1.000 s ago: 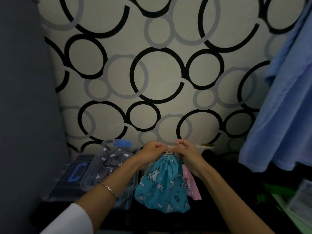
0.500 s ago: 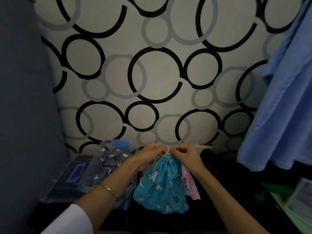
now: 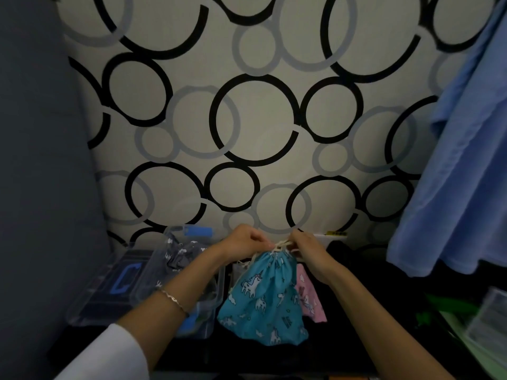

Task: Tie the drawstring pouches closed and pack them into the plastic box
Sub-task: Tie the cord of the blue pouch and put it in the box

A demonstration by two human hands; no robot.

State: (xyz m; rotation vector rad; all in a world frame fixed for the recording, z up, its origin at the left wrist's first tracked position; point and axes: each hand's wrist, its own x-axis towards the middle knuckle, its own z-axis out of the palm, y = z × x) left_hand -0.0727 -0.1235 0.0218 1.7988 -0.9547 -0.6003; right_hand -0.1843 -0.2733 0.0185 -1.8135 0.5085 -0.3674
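Observation:
A teal pouch with white unicorns (image 3: 263, 300) hangs in front of me, its mouth gathered tight. My left hand (image 3: 242, 242) pinches the white drawstring (image 3: 282, 246) at the left of the gathered top, and my right hand (image 3: 308, 249) pinches it at the right. A pink pouch (image 3: 308, 294) lies behind the teal one on the dark surface. The clear plastic box (image 3: 167, 264) stands to the left, under my left forearm, and a dark grey patterned pouch (image 3: 181, 256) lies inside it.
The box's clear lid with a blue clasp (image 3: 120, 281) lies left of the box. A patterned wall with circles rises close behind. Blue cloth (image 3: 461, 174) hangs at the right. Green and clear items (image 3: 482, 319) sit at the lower right.
Both hands stay at the top of the teal pouch, working the cord; the fingers have shifted slightly apart. The pouch hangs in the same place.

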